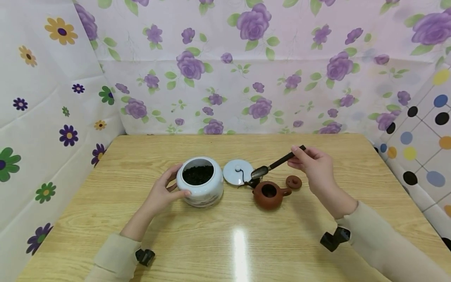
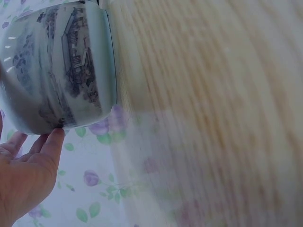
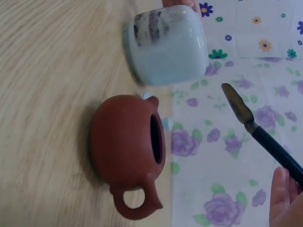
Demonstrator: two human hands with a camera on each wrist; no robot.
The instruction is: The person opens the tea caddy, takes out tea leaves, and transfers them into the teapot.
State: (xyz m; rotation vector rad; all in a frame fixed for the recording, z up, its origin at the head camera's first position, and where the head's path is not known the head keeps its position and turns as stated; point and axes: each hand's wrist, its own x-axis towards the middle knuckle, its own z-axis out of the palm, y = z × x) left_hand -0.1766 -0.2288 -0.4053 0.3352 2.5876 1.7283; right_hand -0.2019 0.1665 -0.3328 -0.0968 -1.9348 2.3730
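My left hand (image 1: 163,194) holds the side of a white porcelain jar (image 1: 206,194), thumb at the front and fingers round the back. Dark tea leaves (image 1: 198,175) lie inside it. The left wrist view shows the jar's painted wall (image 2: 78,56) with fingertips against it. My right hand (image 1: 316,166) pinches the dark handle of a tea scoop (image 1: 260,172), tilted down to the left above a brown clay teapot (image 1: 266,200). In the right wrist view the scoop's blade (image 3: 237,105) is apart from the uncovered teapot (image 3: 125,142).
A white round lid (image 1: 232,175) with a knob and a dark cord lies between jar and teapot. The small brown teapot lid (image 1: 294,182) rests beside the teapot handle. Floral cloth walls (image 1: 225,90) border the wooden table (image 1: 197,243) at back and sides.
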